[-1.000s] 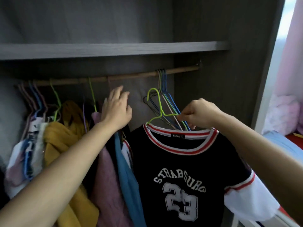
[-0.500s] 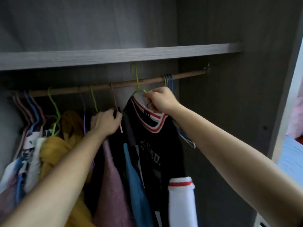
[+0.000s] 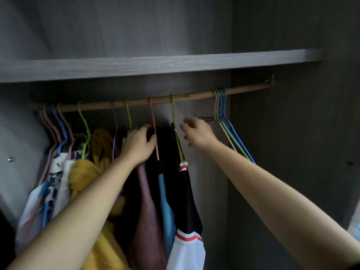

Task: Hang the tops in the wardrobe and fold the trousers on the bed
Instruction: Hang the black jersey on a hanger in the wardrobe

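Under the shelf (image 3: 155, 64), on the rail (image 3: 194, 96): the jersey (image 3: 188, 201) now hangs by its green hanger (image 3: 173, 114), seen edge-on, at the right end of the clothes (image 3: 148, 211). Half a second earlier the right hand (image 3: 196, 134) pinched this hanger at the collar while the hook was just reaching the rail. It has since let go and sits just right of the hanger, apart from it, fingers loosely spread and holding nothing. Left hand (image 3: 140, 146): fingers curled over the clothes beside the pink hanger (image 3: 153, 121), holding them leftward to keep the gap. Spare hangers (image 3: 222, 114) bunch further right. Judged state: this top is hung, so the left hand can release. Any remaining tops, then the trousers (none in view), come next.
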Available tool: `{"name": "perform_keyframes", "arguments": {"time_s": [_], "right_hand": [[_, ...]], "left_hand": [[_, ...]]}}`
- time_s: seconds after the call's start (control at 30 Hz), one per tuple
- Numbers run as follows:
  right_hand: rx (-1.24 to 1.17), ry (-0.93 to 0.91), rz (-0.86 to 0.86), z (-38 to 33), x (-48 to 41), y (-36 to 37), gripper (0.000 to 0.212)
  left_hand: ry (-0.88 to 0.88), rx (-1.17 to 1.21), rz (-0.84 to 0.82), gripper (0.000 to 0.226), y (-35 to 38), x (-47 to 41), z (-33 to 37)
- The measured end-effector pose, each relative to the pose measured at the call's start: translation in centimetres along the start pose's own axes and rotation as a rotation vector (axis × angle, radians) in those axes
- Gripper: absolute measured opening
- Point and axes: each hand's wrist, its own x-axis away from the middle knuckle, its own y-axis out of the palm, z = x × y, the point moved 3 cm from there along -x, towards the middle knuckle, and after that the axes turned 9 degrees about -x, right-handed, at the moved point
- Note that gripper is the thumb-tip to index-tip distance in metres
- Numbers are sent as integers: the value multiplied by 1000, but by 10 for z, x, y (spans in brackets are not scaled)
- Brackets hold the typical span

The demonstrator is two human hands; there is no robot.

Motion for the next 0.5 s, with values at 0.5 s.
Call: {"name": "perform_keyframes", "arguments": {"time_s": [0.5], "right_hand": [[769,-244,306,139,209,-31,59]], "left_hand": [[357,80,445,49,24,176,72]]}}
